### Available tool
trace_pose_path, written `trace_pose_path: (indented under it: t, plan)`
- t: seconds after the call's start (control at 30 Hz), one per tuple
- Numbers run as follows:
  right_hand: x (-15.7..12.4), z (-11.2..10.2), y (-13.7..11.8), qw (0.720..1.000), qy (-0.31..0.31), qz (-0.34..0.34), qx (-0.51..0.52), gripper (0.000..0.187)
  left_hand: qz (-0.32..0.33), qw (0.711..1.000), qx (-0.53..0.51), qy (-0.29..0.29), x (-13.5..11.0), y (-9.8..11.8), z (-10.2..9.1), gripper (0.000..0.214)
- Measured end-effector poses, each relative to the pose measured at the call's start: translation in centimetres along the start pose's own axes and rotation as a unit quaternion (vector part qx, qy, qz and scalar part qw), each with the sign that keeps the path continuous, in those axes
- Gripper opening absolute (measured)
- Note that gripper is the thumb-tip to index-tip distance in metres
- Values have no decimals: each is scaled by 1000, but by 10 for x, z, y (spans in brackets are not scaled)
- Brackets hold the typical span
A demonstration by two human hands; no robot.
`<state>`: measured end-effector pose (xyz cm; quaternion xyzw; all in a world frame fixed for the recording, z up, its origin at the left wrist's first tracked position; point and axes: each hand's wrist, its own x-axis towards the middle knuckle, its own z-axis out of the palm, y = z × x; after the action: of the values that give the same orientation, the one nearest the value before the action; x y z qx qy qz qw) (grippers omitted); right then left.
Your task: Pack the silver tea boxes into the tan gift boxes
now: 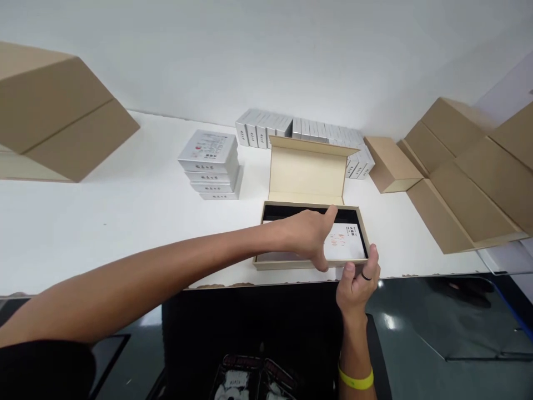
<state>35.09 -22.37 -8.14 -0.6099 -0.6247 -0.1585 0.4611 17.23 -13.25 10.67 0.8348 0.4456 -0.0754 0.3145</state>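
Where the open box [287, 265] lies: near the front edge of the white table [137, 222], lid [306, 172] raised.
Left hand [310, 233]: above the white printed item [352, 244] inside it, thumb and forefinger spread; whether gripping cannot be told.
Right hand [357, 283]: thumb and forefinger closed about the box's near right corner.
Silver boxes [208, 153]: four stacked to the left, rows behind the lid.
Brown boxes [62, 111]: at both sides.

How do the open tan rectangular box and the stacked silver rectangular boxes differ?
The open tan box has its lid raised; the silver boxes look shut. The open tan box is one wide container; the silver boxes, each smaller, form a stack of four. Both rest on the white tabletop.
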Motion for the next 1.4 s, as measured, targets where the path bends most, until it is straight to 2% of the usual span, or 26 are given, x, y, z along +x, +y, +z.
trace_pose_path:
  t: [0.23, 0.4, 0.57, 0.73, 0.8, 0.83, 0.9, 0.93, 1.0, 1.07, 1.1, 1.13, 1.17, 1.27, 1.33, 1.4]
  plan:
    - [1, 1, 0, 1000, 14, 1, 4, 64, 12, 1000, 7, -18, 1, 5, -5, 99]
    - [0, 2, 2, 1000, 23, 4, 7, 65, 0, 995, 26, -92, 1, 23, -18, 110]
    - [2, 2, 4, 1000, 22, 12, 8, 66, 2, 994, 42, -101, 6, 30, -18, 121]
    - [-2, 1, 8, 1000, 16, 21, 2, 69, 20, 992, -18, -123, 3, 14, -24, 138]
    - [-3, 1, 10, 1000, 15, 18, 1, 70, 40, 991, -58, -117, -7, 1, -32, 133]
    - [-4, 1, 11, 1000, 16, 14, 2, 70, 59, 989, -86, -108, -14, -6, -36, 124]
    - [-4, 1, 13, 1000, 23, 7, 3, 71, 118, 979, -157, -61, -26, -21, -44, 91]
    - [-4, 1, 13, 1000, 28, 3, 3, 72, 139, 972, -189, -5, -30, -29, -48, 72]
    - [-4, 2, 14, 999, 38, -5, 3, 72, 123, 954, -196, 189, -32, -43, -53, 43]
    - [-4, 3, 15, 999, 44, -12, 3, 73, 37, 912, -97, 397, -23, -56, -59, 31]
    - [-4, 3, 15, 999, 45, -16, 3, 73, -11, 888, -26, 459, -16, -63, -62, 33]
    - [-4, 3, 16, 999, 45, -21, 2, 72, -49, 875, 41, 480, -8, -69, -66, 38]
    - [-4, 3, 16, 999, 47, -25, 1, 72, -77, 875, 93, 469, 1, -75, -70, 44]
    - [-3, 2, 15, 998, 48, -40, -2, 70, -119, 901, 162, 385, 20, -81, -76, 55]
    - [-3, 2, 15, 998, 49, -48, -6, 69, -100, 902, 194, 372, 22, -74, -67, 51]
    - [-3, 2, 15, 997, 51, -52, -12, 68, -58, 894, 222, 385, 15, -58, -49, 41]
